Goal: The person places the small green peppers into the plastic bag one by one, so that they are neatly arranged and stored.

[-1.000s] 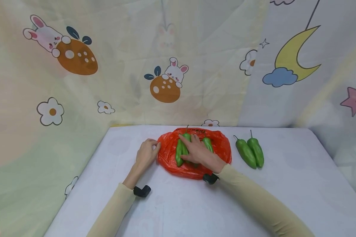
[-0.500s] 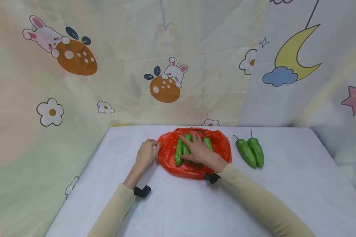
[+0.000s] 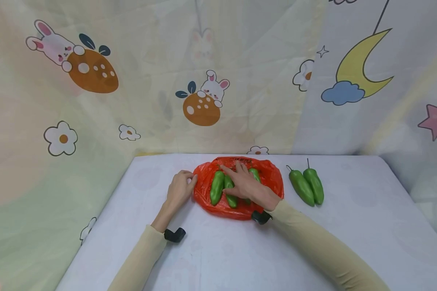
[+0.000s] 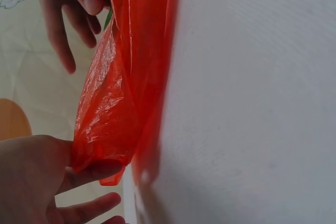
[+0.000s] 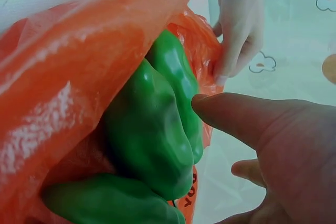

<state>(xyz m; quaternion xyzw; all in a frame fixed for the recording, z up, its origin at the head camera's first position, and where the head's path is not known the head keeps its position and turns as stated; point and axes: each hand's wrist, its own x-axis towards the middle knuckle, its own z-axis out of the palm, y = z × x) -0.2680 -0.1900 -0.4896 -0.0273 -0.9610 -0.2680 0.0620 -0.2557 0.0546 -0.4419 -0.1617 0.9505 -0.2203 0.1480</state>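
Observation:
A red plastic bag (image 3: 203, 193) lies spread on the table with several green peppers (image 3: 217, 188) on it. My left hand (image 3: 180, 188) pinches the bag's left edge between thumb and fingers; the left wrist view shows the red film (image 4: 107, 108) held there. Over the peppers is my right hand (image 3: 248, 186), its fingers spread and curled round nothing, partly hiding the peppers beneath. In the right wrist view the thumb of that hand (image 5: 294, 145) is beside a green pepper (image 5: 173, 69); whether it touches cannot be told.
Two more green peppers (image 3: 301, 188) lie side by side on the white table (image 3: 218, 254), right of the bag. A printed cloth (image 3: 149, 81) hangs behind the table. Each wrist wears a small black device (image 3: 175, 235).
The peppers by my right hand have shifted: the leftmost is tilted, and another has dropped lower beside it. My right hand has moved slightly right, off them. My left hand has stayed.

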